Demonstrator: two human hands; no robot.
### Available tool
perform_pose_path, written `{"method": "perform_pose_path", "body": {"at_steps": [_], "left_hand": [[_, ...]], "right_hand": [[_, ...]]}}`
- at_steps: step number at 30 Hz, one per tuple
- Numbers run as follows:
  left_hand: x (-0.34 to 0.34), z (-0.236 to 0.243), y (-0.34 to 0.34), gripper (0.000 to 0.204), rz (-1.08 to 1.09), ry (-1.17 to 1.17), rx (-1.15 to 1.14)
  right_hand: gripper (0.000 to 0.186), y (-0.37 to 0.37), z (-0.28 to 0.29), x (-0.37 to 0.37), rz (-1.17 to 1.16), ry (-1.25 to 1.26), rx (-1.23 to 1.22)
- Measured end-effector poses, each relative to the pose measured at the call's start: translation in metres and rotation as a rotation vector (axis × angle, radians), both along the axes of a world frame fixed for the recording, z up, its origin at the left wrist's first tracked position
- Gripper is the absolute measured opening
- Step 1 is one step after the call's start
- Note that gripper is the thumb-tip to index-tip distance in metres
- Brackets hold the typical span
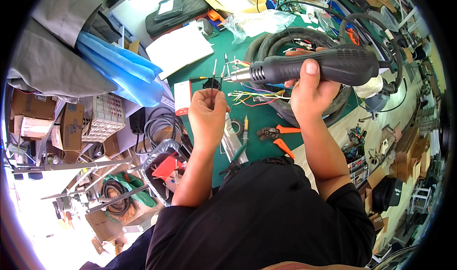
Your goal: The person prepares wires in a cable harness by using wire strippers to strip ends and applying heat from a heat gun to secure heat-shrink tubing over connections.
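Above the green desk (266, 122), the right hand (309, 91) grips a black heat gun (314, 66) aimed at thin wires (218, 75) pinched in the left hand (207, 112), with orange pliers (278, 137) and loose coloured wires (252, 98) lying just below the gun.

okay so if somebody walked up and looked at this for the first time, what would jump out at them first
Most striking is the black heat gun gripped in the right hand at upper centre, its metal nozzle aimed left at thin wires pinched upright in the left hand. Below the hands, orange-handled pliers lie on the green mat, and crumpled blue plastic sheeting sits at upper left.
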State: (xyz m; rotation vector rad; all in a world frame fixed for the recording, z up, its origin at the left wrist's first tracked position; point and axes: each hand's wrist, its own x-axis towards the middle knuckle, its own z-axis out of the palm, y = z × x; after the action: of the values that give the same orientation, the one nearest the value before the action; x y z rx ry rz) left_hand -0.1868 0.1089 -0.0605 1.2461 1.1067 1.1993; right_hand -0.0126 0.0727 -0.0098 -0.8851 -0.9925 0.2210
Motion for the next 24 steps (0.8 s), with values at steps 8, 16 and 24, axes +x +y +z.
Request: {"method": "perform_pose_path", "body": {"at_steps": [8, 16, 24], "left_hand": [[-0.003, -0.007, 0.004, 0.017, 0.096, 0.251, 0.154], [-0.005, 0.001, 0.004, 0.016, 0.089, 0.231, 0.132], [-0.004, 0.001, 0.005, 0.017, 0.079, 0.152, 0.078]], "right_hand": [[0.048, -0.002, -0.001, -0.002, -0.024, 0.003, -0.002], [0.047, 0.0, -0.002, -0.003, -0.016, -0.031, 0.018], [0.047, 0.0, 0.0, -0.005, -0.044, -0.069, 0.002]]}}
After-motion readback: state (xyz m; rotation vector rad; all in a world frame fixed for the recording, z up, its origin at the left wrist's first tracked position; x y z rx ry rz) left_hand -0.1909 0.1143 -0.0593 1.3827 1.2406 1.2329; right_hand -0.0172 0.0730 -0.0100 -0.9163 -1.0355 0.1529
